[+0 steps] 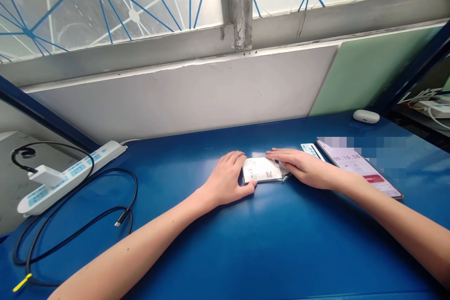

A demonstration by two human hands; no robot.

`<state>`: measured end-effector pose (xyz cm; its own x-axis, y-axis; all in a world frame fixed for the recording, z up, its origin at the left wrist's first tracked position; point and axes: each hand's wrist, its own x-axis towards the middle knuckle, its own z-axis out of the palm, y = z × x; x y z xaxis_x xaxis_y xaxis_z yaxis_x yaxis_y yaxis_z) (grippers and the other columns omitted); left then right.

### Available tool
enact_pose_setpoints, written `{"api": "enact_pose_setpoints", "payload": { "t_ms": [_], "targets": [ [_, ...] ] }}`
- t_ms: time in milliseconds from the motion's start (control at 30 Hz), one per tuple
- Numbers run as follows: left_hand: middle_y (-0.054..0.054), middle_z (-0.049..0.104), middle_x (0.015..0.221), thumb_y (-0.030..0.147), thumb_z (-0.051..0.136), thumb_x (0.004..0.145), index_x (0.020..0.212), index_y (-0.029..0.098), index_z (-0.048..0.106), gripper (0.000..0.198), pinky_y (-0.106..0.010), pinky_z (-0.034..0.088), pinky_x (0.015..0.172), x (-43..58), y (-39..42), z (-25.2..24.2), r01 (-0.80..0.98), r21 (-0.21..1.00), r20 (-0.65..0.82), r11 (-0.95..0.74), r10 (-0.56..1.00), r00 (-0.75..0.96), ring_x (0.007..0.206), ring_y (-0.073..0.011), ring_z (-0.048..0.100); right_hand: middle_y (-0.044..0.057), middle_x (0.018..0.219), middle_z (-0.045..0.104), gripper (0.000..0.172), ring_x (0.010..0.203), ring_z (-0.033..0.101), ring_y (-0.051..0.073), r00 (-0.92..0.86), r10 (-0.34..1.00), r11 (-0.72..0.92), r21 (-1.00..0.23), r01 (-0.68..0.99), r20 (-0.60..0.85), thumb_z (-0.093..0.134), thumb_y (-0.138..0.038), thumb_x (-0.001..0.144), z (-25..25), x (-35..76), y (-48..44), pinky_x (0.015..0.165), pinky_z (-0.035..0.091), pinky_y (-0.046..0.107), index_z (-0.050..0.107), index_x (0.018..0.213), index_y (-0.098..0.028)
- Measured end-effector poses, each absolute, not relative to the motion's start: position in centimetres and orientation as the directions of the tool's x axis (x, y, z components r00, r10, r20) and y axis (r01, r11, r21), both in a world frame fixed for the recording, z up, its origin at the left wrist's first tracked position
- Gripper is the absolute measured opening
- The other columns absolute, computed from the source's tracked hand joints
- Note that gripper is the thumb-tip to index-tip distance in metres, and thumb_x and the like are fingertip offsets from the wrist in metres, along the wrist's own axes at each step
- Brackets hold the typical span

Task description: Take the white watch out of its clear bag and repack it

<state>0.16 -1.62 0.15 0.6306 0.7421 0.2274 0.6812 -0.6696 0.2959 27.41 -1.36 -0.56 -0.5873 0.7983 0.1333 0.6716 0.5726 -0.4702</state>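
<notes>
A small flat packet (262, 169) with a white printed label and a clear plastic wrap lies on the blue table in front of me. My left hand (228, 178) grips its left end, thumb at the near edge and fingers at the far side. Over the right end of the packet rests my right hand (304, 166), its fingers stretched out, close together and pointing left along the far edge. Some of the clear plastic shows under that palm. What is inside the wrap cannot be made out.
A phone (358, 166) showing a timer and a card (312, 151) lie beyond my right forearm. A white earbud case (366, 116) sits at the back right. On the left are a power strip (84, 166) with a charger (48, 176) and a looped black cable (135, 197).
</notes>
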Motion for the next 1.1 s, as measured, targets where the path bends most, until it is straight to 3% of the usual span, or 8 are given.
{"api": "enact_pose_setpoints", "payload": {
  "t_ms": [133, 300, 467, 667, 800, 967, 1100],
  "targets": [
    [-0.016, 0.058, 0.129, 0.038, 0.062, 0.081, 0.121, 0.014, 0.053, 0.048, -0.045, 0.04, 0.108, 0.2, -1.6, 0.0, 0.688, 0.282, 0.24, -0.669, 0.744, 0.624, 0.124, -0.0321, 0.051, 0.009, 0.136, 0.062, 0.036, 0.121, 0.06, 0.029, -0.538, 0.804, 0.593, -0.389, 0.705, 0.252, 0.044, -0.025, 0.095, -0.5, 27.7, -1.2, 0.101, 0.051, 0.044, 0.069, 0.121, -0.022],
    [-0.016, 0.059, 0.128, 0.037, 0.06, 0.082, 0.119, 0.015, 0.053, 0.044, -0.046, 0.04, 0.107, 0.1, -1.7, 0.0, 0.693, 0.249, 0.248, -0.677, 0.736, 0.63, 0.122, -0.0322, 0.052, 0.008, 0.115, 0.071, 0.025, 0.104, 0.068, 0.028, -0.537, 0.782, 0.62, -0.312, 0.72, 0.317, 0.053, -0.029, 0.092, -0.5, 28.4, -1.1, 0.09, 0.055, 0.04, 0.078, 0.09, -0.024],
    [-0.016, 0.059, 0.127, 0.037, 0.058, 0.083, 0.12, 0.013, 0.052, 0.045, -0.045, 0.04, 0.106, 0.0, -1.8, -0.3, 0.683, 0.235, 0.249, -0.691, 0.722, 0.645, 0.122, -0.0319, 0.052, 0.007, 0.096, 0.073, 0.029, 0.082, 0.07, 0.024, -0.555, 0.795, 0.606, -0.287, 0.742, 0.245, 0.051, -0.036, 0.095, -0.7, 28.4, -1.1, 0.072, 0.055, 0.036, 0.074, 0.111, -0.028],
    [-0.018, 0.058, 0.128, 0.039, 0.055, 0.084, 0.12, 0.012, 0.052, 0.045, -0.046, 0.04, 0.106, -0.2, -1.7, -0.7, 0.683, 0.245, 0.267, -0.688, 0.725, 0.635, 0.123, -0.0326, 0.052, 0.009, 0.101, 0.072, 0.035, 0.082, 0.069, 0.024, -0.523, 0.814, 0.578, -0.262, 0.773, 0.253, 0.052, -0.039, 0.094, -0.8, 28.1, -1.6, 0.073, 0.055, 0.036, 0.072, 0.12, -0.026],
    [-0.019, 0.058, 0.128, 0.039, 0.056, 0.084, 0.12, 0.01, 0.052, 0.046, -0.045, 0.04, 0.106, -0.3, -1.7, -0.6, 0.679, 0.256, 0.265, -0.688, 0.726, 0.635, 0.124, -0.0327, 0.051, 0.012, 0.103, 0.07, 0.035, 0.09, 0.068, 0.025, -0.544, 0.796, 0.6, -0.226, 0.767, 0.265, 0.049, -0.036, 0.096, -0.9, 28.0, -1.8, 0.077, 0.055, 0.036, 0.072, 0.119, -0.023],
    [-0.017, 0.059, 0.127, 0.037, 0.057, 0.082, 0.119, 0.014, 0.052, 0.044, -0.046, 0.04, 0.106, -0.4, -1.6, -0.2, 0.67, 0.262, 0.254, -0.695, 0.719, 0.647, 0.122, -0.0323, 0.052, 0.011, 0.09, 0.071, 0.034, 0.088, 0.065, 0.026, -0.613, 0.74, 0.667, -0.186, 0.722, 0.275, 0.046, -0.034, 0.098, -0.4, 27.7, -1.8, 0.073, 0.053, 0.038, 0.072, 0.115, -0.022],
    [-0.017, 0.057, 0.129, 0.038, 0.059, 0.082, 0.121, 0.014, 0.052, 0.046, -0.046, 0.038, 0.108, -0.4, -1.5, -0.3, 0.666, 0.261, 0.255, -0.699, 0.715, 0.651, 0.124, -0.0325, 0.051, 0.011, 0.092, 0.071, 0.028, 0.09, 0.064, 0.027, -0.612, 0.718, 0.689, -0.217, 0.691, 0.331, 0.049, -0.03, 0.096, 0.1, 27.0, -2.2, 0.075, 0.051, 0.039, 0.074, 0.104, -0.02]
  ]
}}
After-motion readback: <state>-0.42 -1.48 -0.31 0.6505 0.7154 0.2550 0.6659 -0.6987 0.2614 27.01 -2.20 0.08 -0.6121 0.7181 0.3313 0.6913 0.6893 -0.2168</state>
